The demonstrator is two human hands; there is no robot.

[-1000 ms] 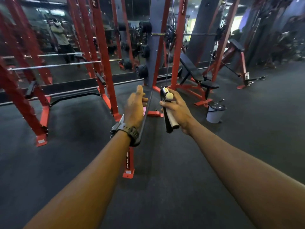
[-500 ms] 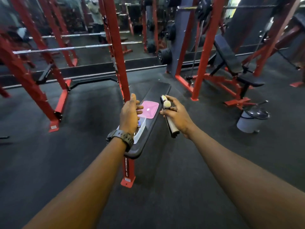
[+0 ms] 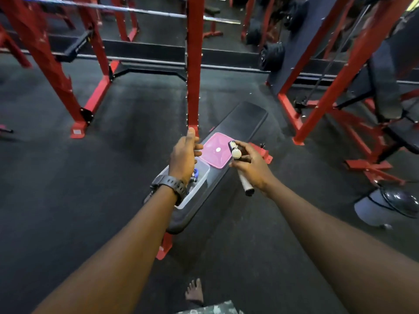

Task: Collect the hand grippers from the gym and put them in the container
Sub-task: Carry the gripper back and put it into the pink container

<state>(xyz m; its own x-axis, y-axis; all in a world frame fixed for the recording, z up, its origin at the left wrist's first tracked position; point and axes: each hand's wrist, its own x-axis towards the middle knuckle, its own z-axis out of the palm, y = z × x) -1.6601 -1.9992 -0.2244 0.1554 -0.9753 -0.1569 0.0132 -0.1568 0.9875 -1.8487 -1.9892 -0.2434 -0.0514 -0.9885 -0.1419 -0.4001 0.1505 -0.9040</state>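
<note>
1. Red steel rack posts point(image 3: 192, 64) fill the upper frame; no brand or writing is legible anywhere.
2. Centre-left, the left hand point(image 3: 183, 157) hovers empty and half open above the clear container point(image 3: 199, 184), probably to steady it.
3. The container sits open on the black bench point(image 3: 240, 118), its pink lid point(image 3: 215, 150) beside it, ready for loading.
4. Centre-right, the right hand point(image 3: 251, 166) is closed around a hand gripper point(image 3: 240, 168), just right of the lid.
</note>
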